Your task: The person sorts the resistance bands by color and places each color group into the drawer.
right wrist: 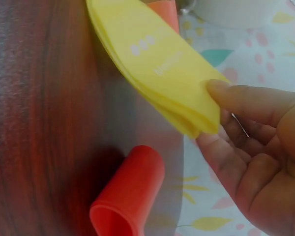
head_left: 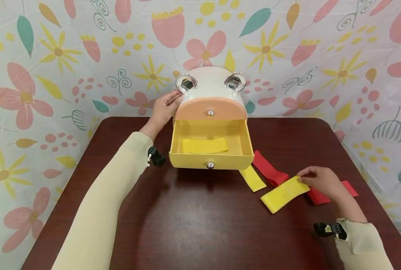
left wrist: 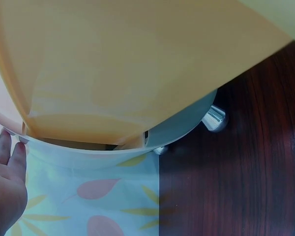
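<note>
My right hand (head_left: 322,182) pinches one end of a folded yellow resistance band (head_left: 285,193) between thumb and fingers, above the table. White print shows on this band in the right wrist view. My left hand (head_left: 165,110) touches the side of a white animal-shaped drawer box (head_left: 212,84), its fingers fairly straight. The box has shiny silver eyes and an orange upper drawer (head_left: 193,108), which is closed. Below that, the yellow lower drawer (head_left: 190,161) is pulled out, with another yellow band (head_left: 204,146) lying flat inside.
Right of the box, a yellow band (head_left: 254,180) and a red band (head_left: 269,168) lie on the dark wooden table (head_left: 193,225). More red band material (head_left: 318,197) lies under and beside my right hand. A flower-patterned cloth (head_left: 95,82) hangs behind.
</note>
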A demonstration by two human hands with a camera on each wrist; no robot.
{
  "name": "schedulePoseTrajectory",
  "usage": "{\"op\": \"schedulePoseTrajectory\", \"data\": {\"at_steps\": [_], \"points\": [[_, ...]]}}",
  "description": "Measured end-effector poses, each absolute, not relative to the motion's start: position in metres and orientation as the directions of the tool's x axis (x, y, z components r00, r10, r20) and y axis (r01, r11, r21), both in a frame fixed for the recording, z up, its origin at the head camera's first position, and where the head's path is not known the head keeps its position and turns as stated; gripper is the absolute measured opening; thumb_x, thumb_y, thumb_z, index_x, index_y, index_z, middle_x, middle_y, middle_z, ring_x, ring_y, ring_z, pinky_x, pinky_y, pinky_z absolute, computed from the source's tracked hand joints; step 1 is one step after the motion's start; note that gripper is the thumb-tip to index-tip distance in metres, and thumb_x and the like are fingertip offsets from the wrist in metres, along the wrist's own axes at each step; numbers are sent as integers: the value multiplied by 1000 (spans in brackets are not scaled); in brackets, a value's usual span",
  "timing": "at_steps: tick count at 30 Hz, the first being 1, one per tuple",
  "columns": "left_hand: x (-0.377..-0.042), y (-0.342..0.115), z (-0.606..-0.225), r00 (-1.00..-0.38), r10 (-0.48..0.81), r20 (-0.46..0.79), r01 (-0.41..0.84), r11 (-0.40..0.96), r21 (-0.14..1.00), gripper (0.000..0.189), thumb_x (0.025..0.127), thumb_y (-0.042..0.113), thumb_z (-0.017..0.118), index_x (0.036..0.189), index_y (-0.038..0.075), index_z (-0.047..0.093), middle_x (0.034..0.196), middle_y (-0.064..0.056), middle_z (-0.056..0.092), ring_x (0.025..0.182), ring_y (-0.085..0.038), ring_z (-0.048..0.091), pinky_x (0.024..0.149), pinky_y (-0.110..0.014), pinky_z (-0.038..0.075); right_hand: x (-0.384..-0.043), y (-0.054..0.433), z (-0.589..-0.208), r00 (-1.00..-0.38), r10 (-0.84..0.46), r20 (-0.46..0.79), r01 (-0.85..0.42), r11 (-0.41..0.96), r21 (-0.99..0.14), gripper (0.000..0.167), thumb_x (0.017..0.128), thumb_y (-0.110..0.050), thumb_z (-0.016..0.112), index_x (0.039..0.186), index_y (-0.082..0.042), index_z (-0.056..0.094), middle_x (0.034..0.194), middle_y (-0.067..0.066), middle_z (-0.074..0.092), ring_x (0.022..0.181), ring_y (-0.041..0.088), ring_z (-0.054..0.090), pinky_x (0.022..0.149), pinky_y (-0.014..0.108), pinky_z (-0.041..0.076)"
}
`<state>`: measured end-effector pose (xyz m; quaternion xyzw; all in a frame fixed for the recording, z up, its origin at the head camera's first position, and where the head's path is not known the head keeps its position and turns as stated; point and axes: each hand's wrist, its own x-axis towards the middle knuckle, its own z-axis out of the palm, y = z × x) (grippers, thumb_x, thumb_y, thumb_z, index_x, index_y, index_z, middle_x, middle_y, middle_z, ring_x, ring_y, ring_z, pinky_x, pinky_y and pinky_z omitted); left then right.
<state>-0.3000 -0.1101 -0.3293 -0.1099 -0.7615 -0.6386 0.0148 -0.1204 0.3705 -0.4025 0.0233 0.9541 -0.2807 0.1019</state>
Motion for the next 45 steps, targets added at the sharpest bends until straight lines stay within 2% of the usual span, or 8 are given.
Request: {"op": "schedulePoseTrajectory", "data": {"at_steps": [7,12,16,21,24,31,38,45], "points": [[-300,-111,-330,-975,142,170,191,154,969,49,106,20,57,151,4,50,152,-15,55,144,-23,52,118,-33,46,-123,373,-394,-973,-42,-229,96,822,-561,33,99,-17,68,118,9,67,105,22,72,78,11,62,65,23,58],[-300,-112,-329,-974,149,169,191,149,970,49,106,20,57,152,4,49,153,-15,54,145,-22,51,119,-33,45,-122,374,-386,-964,-71,-258,97,805,-585,38,99,-22,69,123,7,65,107,16,71,79,6,61,67,24,59],[-300,-111,-330,-974,156,165,187,138,973,49,106,21,57,152,5,49,154,-14,54,145,-22,51,119,-33,45,-123,375,-380,-962,-87,-258,93,785,-612,39,100,-24,68,125,7,65,105,3,71,78,1,60,69,25,60],[-300,-111,-330,-974,152,167,187,136,973,49,106,21,57,152,5,50,153,-15,55,144,-22,52,118,-34,47,-125,378,-373,-963,-101,-249,89,756,-649,39,101,-24,66,125,7,66,94,-19,66,78,1,61,70,27,61],[-300,-111,-330,-974,152,168,190,146,971,49,106,22,58,152,5,50,153,-14,55,144,-22,52,118,-34,46,-125,379,-369,-961,-123,-247,81,730,-678,33,101,-20,67,121,6,69,89,-23,66,77,2,63,69,26,61],[-301,-112,-331,-973,153,172,196,155,968,49,106,22,57,152,6,50,153,-13,55,145,-21,52,119,-33,46,-124,381,-359,-965,-167,-202,25,709,-704,23,99,-14,68,114,2,72,86,-22,69,75,5,65,67,25,60],[-301,-112,-332,-974,153,168,191,150,970,49,106,21,58,151,5,50,153,-14,55,145,-22,52,118,-33,46,-124,381,-350,-972,-155,-175,21,687,-726,12,98,-12,69,105,-16,78,84,-21,71,72,7,66,65,25,60],[-301,-111,-331,-974,152,170,194,162,967,49,106,22,58,151,6,50,153,-14,55,145,-22,51,119,-33,46,-127,380,-340,-973,-154,-171,24,672,-741,12,98,-12,69,106,-15,78,84,-19,72,72,8,67,64,25,61]]}}
